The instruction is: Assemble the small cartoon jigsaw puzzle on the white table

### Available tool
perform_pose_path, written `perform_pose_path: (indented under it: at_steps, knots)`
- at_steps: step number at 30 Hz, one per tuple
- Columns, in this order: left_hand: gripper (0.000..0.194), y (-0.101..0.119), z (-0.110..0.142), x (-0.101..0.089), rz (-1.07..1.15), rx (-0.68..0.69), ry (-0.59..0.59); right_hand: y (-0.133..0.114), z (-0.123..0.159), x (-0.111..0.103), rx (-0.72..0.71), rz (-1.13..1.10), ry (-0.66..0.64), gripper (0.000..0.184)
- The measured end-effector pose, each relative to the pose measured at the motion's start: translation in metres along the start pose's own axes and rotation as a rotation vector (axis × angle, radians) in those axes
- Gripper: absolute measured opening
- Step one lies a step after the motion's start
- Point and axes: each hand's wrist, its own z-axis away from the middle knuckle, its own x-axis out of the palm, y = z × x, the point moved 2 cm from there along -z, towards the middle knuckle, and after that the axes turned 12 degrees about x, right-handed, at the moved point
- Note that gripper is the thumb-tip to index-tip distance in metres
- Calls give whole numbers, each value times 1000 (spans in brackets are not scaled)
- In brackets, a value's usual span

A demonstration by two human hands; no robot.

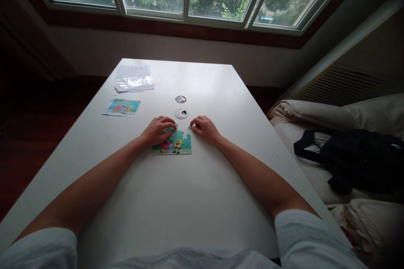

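Pale sleeves [41, 246] frame the white table [176, 201], where a partly assembled jigsaw [178, 144] lies. Left hand [159, 129] covers its upper-left part; whether it grips anything cannot be told. Right hand [203, 127] pinches a small piece [190, 127] near the upper-right corner. Beyond: two discs [178, 114].

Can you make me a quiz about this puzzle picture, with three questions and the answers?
1. What is the right hand pinching?
2. True or false: the picture sheet lies left of the puzzle.
3. How many round things lie just beyond the puzzle?
a) one
b) two
c) three

Key:
1. A small piece.
2. True.
3. b.
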Motion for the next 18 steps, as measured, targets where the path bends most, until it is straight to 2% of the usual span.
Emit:
perform_pose_path:
  at_steps: [18]
  knots:
    - [26, -3, 0, 2, -16, 12, 1, 1, 0, 1, -12, 1, 11, 9]
